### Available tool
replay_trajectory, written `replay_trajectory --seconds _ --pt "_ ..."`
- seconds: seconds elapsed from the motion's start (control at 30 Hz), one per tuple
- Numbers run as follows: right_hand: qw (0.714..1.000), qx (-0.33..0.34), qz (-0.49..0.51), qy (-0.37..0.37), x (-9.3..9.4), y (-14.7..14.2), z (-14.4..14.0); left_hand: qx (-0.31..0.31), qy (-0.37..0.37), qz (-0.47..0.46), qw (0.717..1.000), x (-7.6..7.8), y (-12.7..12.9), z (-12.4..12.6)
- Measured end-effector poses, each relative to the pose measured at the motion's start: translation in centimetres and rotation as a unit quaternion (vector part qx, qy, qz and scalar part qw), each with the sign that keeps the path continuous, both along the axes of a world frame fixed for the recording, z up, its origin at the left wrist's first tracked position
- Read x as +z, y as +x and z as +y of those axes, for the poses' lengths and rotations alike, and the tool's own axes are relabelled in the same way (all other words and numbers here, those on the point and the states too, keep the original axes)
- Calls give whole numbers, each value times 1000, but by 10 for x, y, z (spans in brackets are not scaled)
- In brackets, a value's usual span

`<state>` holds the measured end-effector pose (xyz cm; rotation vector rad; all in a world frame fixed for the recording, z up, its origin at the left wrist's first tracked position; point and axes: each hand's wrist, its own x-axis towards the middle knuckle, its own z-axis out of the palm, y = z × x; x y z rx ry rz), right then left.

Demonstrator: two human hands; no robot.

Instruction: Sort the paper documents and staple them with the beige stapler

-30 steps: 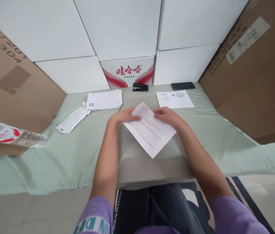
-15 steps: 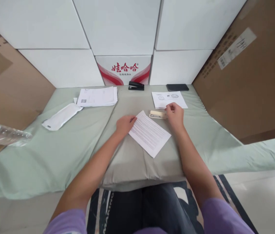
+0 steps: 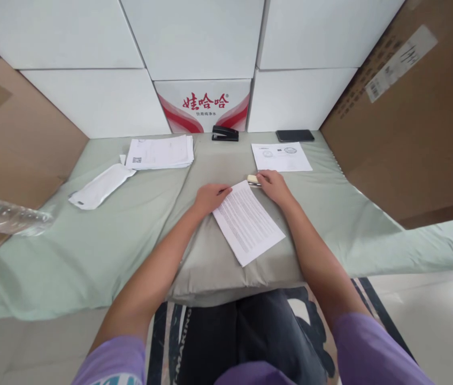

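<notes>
White boxes back a green-covered surface [image 3: 122,224] where the left hand [image 3: 209,197] pins the printed sheet [image 3: 247,221] flat, while the right hand [image 3: 273,185], beyond the sheet's far corner, pinches a cream stapler [image 3: 252,179]; loosening could skew the sheet.

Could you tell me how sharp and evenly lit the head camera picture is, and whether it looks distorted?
Head view: soft, even light with faint shadows and no glare; wide-angle bending splays the white boxes and cardboard outward; the printed sheet between the left hand and right hand is sharp, but its text is too small to read.
</notes>
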<state>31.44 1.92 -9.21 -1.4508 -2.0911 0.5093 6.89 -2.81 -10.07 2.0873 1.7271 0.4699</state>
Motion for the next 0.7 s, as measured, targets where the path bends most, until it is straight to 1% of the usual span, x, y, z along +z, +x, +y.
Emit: replay_trajectory --seconds 0.2,0.5,0.7 --pt "1000 0 -6 3 1 -6 -2 7 -9 16 1000 2 5 1" --pt "1000 9 11 20 -1 -4 -2 23 -16 -4 1000 4 9 -2" --pt "1000 0 19 15 -2 -3 -1 33 -15 -7 999 4 9 -3"
